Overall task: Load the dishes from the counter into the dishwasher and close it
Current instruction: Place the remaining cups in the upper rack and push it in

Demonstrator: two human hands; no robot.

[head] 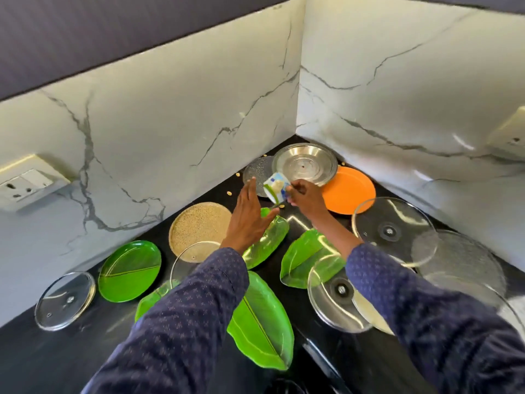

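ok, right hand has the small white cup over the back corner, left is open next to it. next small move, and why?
Probably bring the left hand in to take or steady the small cup. The right hand pinches it tilted above the steel plate, and the left hand's fingers are straight, right beside it. The dishwasher is not in view.

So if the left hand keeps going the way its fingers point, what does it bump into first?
Probably the frosted glass plate by the wall. The left hand is open, its fingers aimed up toward it, just left of the small cup the right hand holds. Depth is hard to judge.
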